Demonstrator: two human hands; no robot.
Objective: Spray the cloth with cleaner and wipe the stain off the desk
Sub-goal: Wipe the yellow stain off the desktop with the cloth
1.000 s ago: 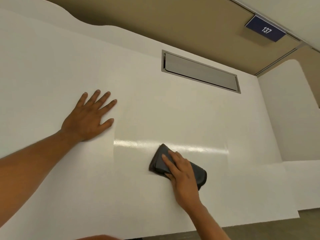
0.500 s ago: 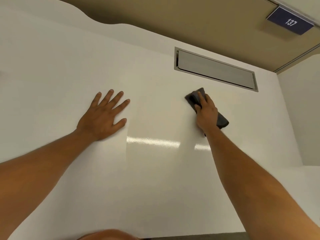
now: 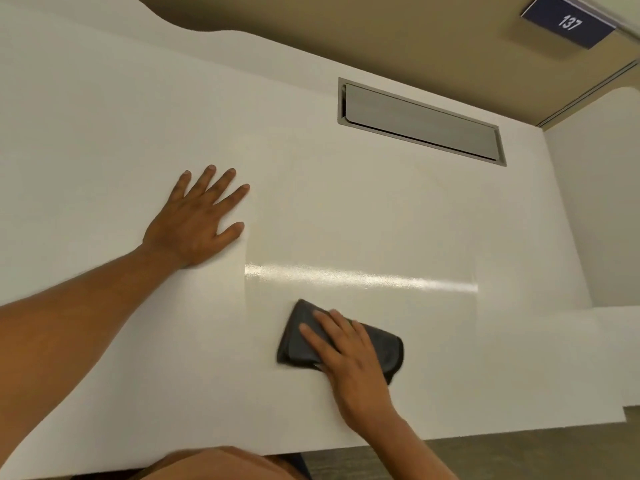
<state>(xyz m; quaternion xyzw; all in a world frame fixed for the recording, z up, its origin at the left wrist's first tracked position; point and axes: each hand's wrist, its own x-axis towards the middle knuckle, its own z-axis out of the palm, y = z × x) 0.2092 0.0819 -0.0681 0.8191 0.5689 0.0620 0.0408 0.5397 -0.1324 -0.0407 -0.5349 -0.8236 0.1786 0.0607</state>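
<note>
White laminate covers the whole tabletop (image 3: 104, 133), and most of it lies bare. The left hand (image 3: 197, 220) rests palm down with fingers spread, its grip released and holding nothing, left of the middle and well away from every edge. The right hand (image 3: 349, 362) lies flat over a folded dark grey cloth (image 3: 301, 341), fingers extended and pressing it down rather than clenched around it; the cloth shows past the fingertips on the left and past the knuckles on the right. Cloth and hand sit in the near part of the tabletop, closer to the front edge than to the back, with open surface on both sides.

Just beyond the cloth a glossy patch (image 3: 360, 278) catches a bright streak of light; its left border runs straight down just right of the left thumb, and its right border stands well short of the right end of the tabletop. No stain can be made out on the surface.

Near the back edge a grey metal cable flap (image 3: 419, 123) is set flush into the top, well apart from both hands. Behind it rises a tan partition (image 3: 381, 36) carrying a dark blue sign (image 3: 568, 22) marked 137. At the right, the tabletop meets another white surface (image 3: 595, 202).
</note>
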